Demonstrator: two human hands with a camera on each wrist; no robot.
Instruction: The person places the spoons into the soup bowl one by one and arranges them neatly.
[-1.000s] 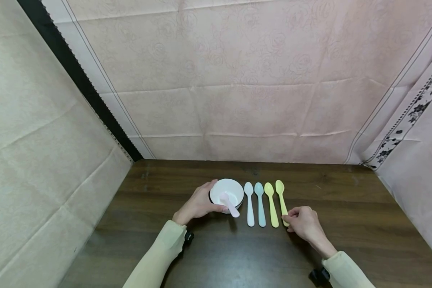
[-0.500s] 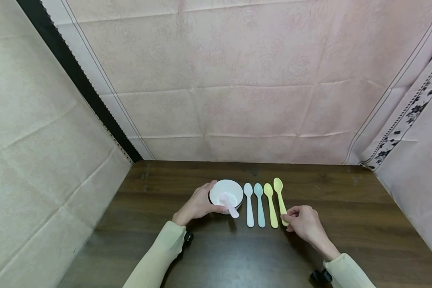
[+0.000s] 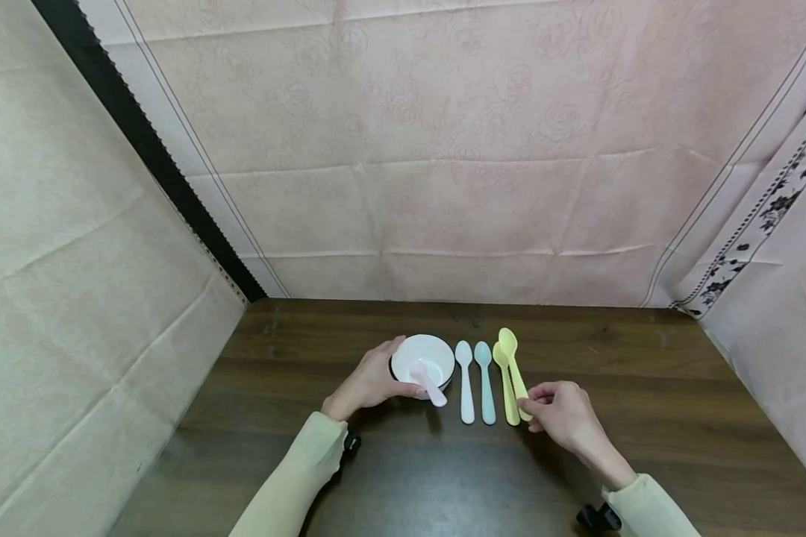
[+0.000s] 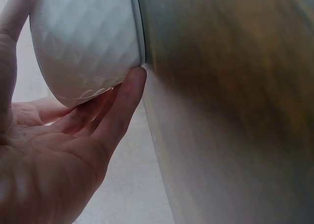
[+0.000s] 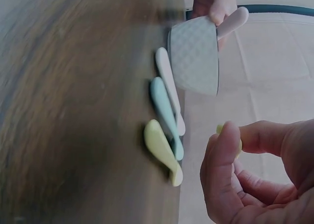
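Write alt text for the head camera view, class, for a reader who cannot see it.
A person's right hand pinches the handle of a yellow-green spoon, lifting it from a row of spoons on a dark wooden table. Their left hand cups a white bowl holding a pink spoon.

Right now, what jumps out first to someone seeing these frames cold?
The pastel spoons lined up on the dark wooden table: a white spoon, a blue spoon and a yellow-green spoon lie side by side. The right hand pinches a fourth, yellow spoon by its handle, lifted off the row. To their left, the left hand cups a white bowl with a pink spoon leaning in it.
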